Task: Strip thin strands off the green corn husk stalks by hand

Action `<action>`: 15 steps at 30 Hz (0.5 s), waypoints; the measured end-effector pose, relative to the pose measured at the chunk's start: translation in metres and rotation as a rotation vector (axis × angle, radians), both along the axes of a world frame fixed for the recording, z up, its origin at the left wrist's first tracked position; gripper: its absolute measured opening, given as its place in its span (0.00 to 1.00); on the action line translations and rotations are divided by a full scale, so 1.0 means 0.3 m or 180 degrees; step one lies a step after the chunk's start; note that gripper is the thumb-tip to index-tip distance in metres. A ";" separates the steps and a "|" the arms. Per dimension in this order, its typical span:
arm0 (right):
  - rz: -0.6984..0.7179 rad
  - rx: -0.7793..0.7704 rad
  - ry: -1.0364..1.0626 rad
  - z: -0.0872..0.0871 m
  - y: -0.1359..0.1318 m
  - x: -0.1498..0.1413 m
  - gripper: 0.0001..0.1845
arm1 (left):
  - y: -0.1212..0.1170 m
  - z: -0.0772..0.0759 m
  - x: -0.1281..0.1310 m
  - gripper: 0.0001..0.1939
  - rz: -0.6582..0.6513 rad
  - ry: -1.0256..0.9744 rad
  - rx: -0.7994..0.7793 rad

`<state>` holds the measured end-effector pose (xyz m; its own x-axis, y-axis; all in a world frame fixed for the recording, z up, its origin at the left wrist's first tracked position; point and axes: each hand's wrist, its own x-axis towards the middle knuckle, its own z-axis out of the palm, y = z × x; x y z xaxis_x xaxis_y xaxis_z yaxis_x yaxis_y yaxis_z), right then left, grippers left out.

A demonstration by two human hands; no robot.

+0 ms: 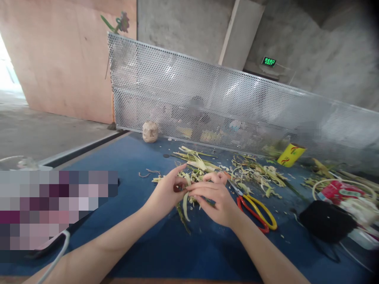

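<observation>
My left hand (170, 187) and my right hand (217, 197) meet over the middle of the blue table. Their fingertips are pinched together around a narrow pale green strip (185, 207) of leaf or husk, which hangs down between them. Exactly where each finger grips it is partly hidden. Below the hands lies a darker green stalk piece (182, 221). Longer pale husk strips (198, 161) and small plant scraps lie just beyond my fingers. Right of my right hand rest scissors (257, 211) with one red and one yellow handle, their blades partly under the scraps.
A perforated metal divider (183, 79) runs along the table's (118, 157) back. Near it stand a whitish lump (150, 131) and a yellow packet (291, 154). More scraps (260, 171) spread rightward. A black pouch (327, 221) and red packet (340, 192) sit at right; a blurred device lies at left.
</observation>
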<state>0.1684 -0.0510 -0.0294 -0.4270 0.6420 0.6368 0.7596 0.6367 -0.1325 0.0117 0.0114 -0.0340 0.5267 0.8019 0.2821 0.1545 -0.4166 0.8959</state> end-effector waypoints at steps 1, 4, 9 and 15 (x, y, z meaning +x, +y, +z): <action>0.0053 -0.0019 -0.0047 0.001 0.001 0.002 0.09 | 0.000 -0.001 0.000 0.33 -0.0009 0.0002 -0.0014; 0.0018 -0.0022 -0.0185 0.003 0.001 0.005 0.10 | -0.002 -0.003 0.002 0.35 -0.0113 -0.0091 -0.0169; -0.0239 0.0252 -0.0275 -0.006 0.003 0.011 0.11 | -0.013 0.006 0.007 0.39 -0.0216 -0.0360 -0.0528; -0.0148 0.0424 -0.0281 -0.023 0.013 0.024 0.13 | -0.023 0.014 0.011 0.41 -0.0268 -0.0643 -0.0929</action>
<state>0.1757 -0.0470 -0.0363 -0.4569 0.5747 0.6789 0.7936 0.6081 0.0192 0.0150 0.0046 -0.0298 0.5514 0.8201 0.1527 -0.0616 -0.1425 0.9879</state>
